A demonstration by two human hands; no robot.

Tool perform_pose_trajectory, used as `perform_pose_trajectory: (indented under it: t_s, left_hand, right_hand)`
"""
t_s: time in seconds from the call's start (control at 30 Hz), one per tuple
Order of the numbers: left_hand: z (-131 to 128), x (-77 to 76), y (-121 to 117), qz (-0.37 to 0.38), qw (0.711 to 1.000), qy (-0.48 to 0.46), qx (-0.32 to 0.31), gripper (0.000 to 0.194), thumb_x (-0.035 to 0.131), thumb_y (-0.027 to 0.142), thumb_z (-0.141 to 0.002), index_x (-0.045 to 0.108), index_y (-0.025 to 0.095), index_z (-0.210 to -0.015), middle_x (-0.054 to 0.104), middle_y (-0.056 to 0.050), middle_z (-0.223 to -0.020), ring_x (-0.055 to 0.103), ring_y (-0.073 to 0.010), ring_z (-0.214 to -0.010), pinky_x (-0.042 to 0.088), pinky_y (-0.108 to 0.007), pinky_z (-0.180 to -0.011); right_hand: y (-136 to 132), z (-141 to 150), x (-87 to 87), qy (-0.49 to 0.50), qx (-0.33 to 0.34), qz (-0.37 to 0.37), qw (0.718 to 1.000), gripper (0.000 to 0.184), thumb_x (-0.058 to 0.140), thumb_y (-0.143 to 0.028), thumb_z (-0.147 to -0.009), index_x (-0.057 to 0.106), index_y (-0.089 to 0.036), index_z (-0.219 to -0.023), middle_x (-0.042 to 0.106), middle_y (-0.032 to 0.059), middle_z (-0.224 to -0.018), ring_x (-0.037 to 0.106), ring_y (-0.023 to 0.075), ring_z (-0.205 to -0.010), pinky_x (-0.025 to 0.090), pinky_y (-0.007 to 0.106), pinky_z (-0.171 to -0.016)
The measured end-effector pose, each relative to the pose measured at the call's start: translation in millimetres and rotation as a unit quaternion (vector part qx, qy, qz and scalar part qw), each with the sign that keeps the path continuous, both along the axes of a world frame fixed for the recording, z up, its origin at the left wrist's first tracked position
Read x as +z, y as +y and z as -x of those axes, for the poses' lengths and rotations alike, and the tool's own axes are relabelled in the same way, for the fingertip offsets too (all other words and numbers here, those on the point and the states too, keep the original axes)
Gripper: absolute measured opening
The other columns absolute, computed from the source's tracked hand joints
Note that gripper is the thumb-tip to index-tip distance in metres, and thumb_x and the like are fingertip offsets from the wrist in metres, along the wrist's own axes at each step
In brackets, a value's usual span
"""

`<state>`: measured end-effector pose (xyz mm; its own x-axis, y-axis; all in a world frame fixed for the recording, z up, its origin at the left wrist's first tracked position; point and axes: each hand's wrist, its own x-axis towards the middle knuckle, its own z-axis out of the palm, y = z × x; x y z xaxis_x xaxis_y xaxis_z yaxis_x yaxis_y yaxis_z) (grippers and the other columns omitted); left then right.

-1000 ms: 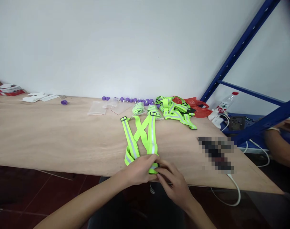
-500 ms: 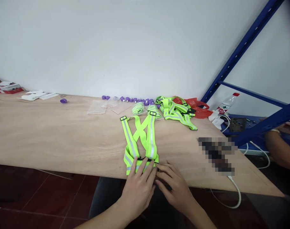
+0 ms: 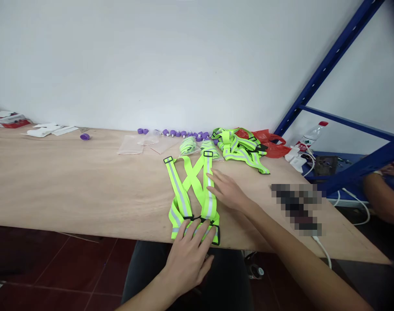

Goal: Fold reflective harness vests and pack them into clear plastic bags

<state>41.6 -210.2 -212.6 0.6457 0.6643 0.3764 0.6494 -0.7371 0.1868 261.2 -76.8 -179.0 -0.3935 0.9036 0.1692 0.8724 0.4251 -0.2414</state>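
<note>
A neon yellow-green reflective vest [image 3: 181, 193] made of elastic straps with silver stripes lies spread on the table before me, its back straps crossing in an X. Black buckles sit at the tops of its two shoulder straps. My left hand [image 3: 192, 250] rests with fingers stretched over the waist band at the table's front edge, covering part of it. Beside the right shoulder strap, my right hand [image 3: 227, 188] is open, its fingertips at the strap's outer edge; whether they press on it I cannot tell.
Behind the vest lie bagged green straps [image 3: 188, 146], purple caps [image 3: 173, 133] and clear plastic bags [image 3: 131, 145]. A heap of reflective straps [image 3: 242, 149] and a red plastic bag [image 3: 272, 144] lie back right. A blue rack [image 3: 346, 172] stands right, with another person's arm [image 3: 383, 196] beyond.
My right hand has left the waist band and moved up and away to the right shoulder strap. The band's right end with its black buckle now shows. My left hand stays on the band.
</note>
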Motion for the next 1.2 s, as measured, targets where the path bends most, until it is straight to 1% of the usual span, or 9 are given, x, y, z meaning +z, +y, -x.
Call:
perform_pose_trajectory:
  t_s: [0.13, 0.3, 0.43, 0.57, 0.67, 0.73, 0.93, 1.07, 1.2]
  left_hand:
    - [0.3, -3.4, -2.1, -0.007, 1.000, -0.004, -0.002, 0.051, 0.052, 0.038, -0.097, 0.047, 0.021, -0.145, 0.054, -0.008, -0.145, 0.048, -0.0293, -0.129, 0.031, -0.049, -0.113]
    - [0.2, -4.8, -5.1, 0.006, 1.000, -0.015, -0.012, 0.052, 0.051, 0.040, -0.097, 0.048, 0.021, -0.145, 0.054, -0.006, -0.146, 0.049, -0.0296, -0.127, 0.031, -0.049, -0.112]
    - [-0.1, -7.3, -3.7, -0.004, 1.000, -0.021, -0.016, 0.054, 0.051, 0.042, -0.096, 0.047, 0.021, -0.146, 0.054, -0.005, -0.146, 0.050, -0.0301, -0.126, 0.032, -0.050, -0.111]
    - [-1.7, -14.9, -0.2, -0.047, 0.998, -0.032, -0.017, 0.054, 0.055, 0.041, -0.093, 0.051, 0.021, -0.143, 0.060, -0.006, -0.140, 0.052, -0.0290, -0.123, 0.036, -0.048, -0.108]
    - [-4.9, -19.9, 3.2, -0.093, 0.994, -0.056, -0.011, 0.048, 0.058, 0.040, -0.089, 0.058, 0.022, -0.134, 0.065, -0.004, -0.132, 0.056, -0.0268, -0.116, 0.041, -0.044, -0.103]
    - [-7.9, -21.8, 5.7, -0.123, 0.990, -0.076, 0.000, 0.042, 0.059, 0.040, -0.089, 0.063, 0.023, -0.127, 0.068, -0.003, -0.126, 0.058, -0.0252, -0.110, 0.043, -0.041, -0.100]
    - [-18.7, -24.4, 13.9, -0.218, 0.963, -0.153, 0.045, 0.023, 0.053, 0.034, -0.097, 0.073, 0.026, -0.103, 0.075, 0.004, -0.105, 0.062, -0.0186, -0.095, 0.043, -0.036, -0.094]
    - [-24.9, -27.6, 17.7, -0.248, 0.947, -0.190, 0.077, 0.021, 0.055, 0.024, -0.096, 0.075, 0.030, -0.095, 0.077, 0.007, -0.098, 0.065, -0.0168, -0.088, 0.048, -0.033, -0.088]
    - [-30.1, -43.7, 15.9, -0.250, 0.946, -0.185, 0.095, 0.016, 0.062, 0.026, -0.092, 0.075, 0.033, -0.091, 0.077, 0.007, -0.098, 0.067, -0.0176, -0.083, 0.053, -0.034, -0.081]
  right_hand:
    - [41.3, 13.0, -19.1, -0.093, -0.007, 0.092, 0.991, 0.065, 0.030, -0.053, -0.103, 0.030, -0.018, -0.158, 0.023, 0.0125, -0.164, 0.019, 0.0285, -0.153, 0.019, 0.056, -0.120]
    - [74.8, 6.8, -29.5, -0.048, -0.021, 0.093, 0.994, 0.067, 0.032, -0.055, -0.102, 0.030, -0.017, -0.157, 0.026, 0.0122, -0.163, 0.021, 0.0282, -0.152, 0.015, 0.054, -0.121]
    - [94.5, 2.6, -28.6, -0.016, -0.037, 0.054, 0.998, 0.057, 0.040, -0.046, -0.101, 0.039, -0.015, -0.150, 0.041, 0.0139, -0.156, 0.035, 0.0278, -0.144, 0.025, 0.044, -0.118]
    - [119.8, 1.5, -23.4, 0.022, -0.091, 0.029, 0.995, 0.049, 0.042, -0.038, -0.100, 0.042, -0.011, -0.141, 0.062, 0.0168, -0.129, 0.057, 0.0275, -0.119, 0.045, 0.036, -0.095]
    - [138.7, -2.8, -15.8, 0.035, -0.121, 0.036, 0.991, 0.040, 0.036, -0.038, -0.102, 0.053, -0.014, -0.129, 0.070, 0.0099, -0.101, 0.065, 0.0245, -0.092, 0.048, 0.032, -0.074]
    - [147.1, -7.7, -9.0, 0.034, -0.137, 0.032, 0.990, 0.037, 0.034, -0.036, -0.102, 0.059, -0.017, -0.121, 0.071, 0.0081, -0.094, 0.065, 0.0237, -0.086, 0.047, 0.031, -0.070]
    - [162.2, -11.8, 9.6, -0.010, -0.136, 0.002, 0.991, 0.044, 0.032, -0.034, -0.103, 0.062, -0.019, -0.132, 0.058, 0.0120, -0.138, 0.053, 0.0283, -0.126, 0.043, 0.036, -0.096]
    - [184.6, -0.6, 14.4, -0.056, -0.111, 0.067, 0.990, 0.048, 0.034, -0.044, -0.104, 0.068, -0.022, -0.130, 0.062, 0.0107, -0.137, 0.055, 0.0316, -0.125, 0.044, 0.038, -0.098]
    - [209.4, 7.9, 15.2, -0.084, -0.124, 0.120, 0.981, 0.056, 0.032, -0.054, -0.103, 0.062, -0.022, -0.138, 0.058, 0.0147, -0.141, 0.055, 0.0366, -0.127, 0.044, 0.044, -0.100]
